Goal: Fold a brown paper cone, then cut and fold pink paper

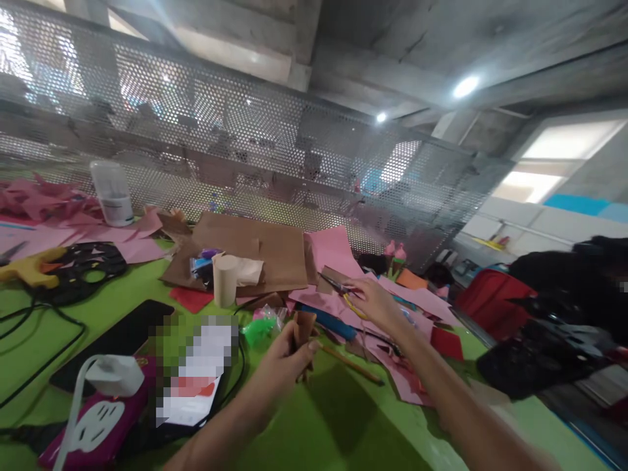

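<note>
My left hand [287, 353] is closed around a small brown paper cone [303, 327], held upright above the green table [338, 425]. My right hand [375, 302] reaches forward over pink paper sheets [338, 252], and its fingers close on scissors [343, 291] with yellow handles. The scissor blades point to the left, over a scrap of brown paper.
Brown cardboard [265, 245], a paper roll [224, 280], a white bottle [112, 193], a yellow glue gun [29, 267] with black cables, a black phone [110, 343] and a wooden stick [350, 366] lie about. A perforated metal screen [245, 144] bounds the far edge. Dark bags [554, 314] sit at right.
</note>
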`<state>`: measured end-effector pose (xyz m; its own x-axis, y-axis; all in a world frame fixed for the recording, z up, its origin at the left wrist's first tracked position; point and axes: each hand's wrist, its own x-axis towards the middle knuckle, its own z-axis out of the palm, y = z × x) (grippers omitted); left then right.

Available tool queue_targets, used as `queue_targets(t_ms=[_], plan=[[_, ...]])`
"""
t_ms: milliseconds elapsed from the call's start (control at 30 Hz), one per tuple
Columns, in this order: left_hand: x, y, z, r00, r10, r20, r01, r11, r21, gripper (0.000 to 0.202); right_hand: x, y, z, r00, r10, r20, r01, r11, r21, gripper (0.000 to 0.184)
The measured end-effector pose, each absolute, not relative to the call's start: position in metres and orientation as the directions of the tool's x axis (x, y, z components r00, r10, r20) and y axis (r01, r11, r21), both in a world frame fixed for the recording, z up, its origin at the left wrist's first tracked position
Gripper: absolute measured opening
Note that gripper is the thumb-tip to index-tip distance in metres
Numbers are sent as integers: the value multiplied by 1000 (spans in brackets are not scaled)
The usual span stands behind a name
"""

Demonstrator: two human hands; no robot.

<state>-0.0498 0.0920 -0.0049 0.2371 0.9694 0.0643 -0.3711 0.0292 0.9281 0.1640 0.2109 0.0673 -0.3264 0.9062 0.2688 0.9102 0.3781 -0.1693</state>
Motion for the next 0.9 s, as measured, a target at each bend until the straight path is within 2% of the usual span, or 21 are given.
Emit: queue_targets(t_ms=[133,200,267,400,533,700,900], plan=[[-51,93,-4,284,958,27,-373,84,924,28,136,163,79,-464,839,284,766,541,-348,29],[-51,94,-7,294,956,14,-329,87,940,28,124,140,79,-571,763,304,571,634,-522,26],[-49,95,-12,290,957,35,-277,49,960,26,116,125,77,-579,756,305,546,637,-544,24],[-49,95,-21,254,953,165,-116,-139,983,23,113,119,66,-564,771,295,561,620,-548,14],[-53,95,-19,241,942,232,23,-245,969,25,121,124,56,-580,775,249,524,589,-615,4],[-57,96,-15,215,965,151,88,-173,981,29,132,127,52,-481,814,325,452,549,-703,10],[-58,94,-12,237,960,150,42,-164,986,29,131,127,38,-485,824,293,387,503,-773,10]])
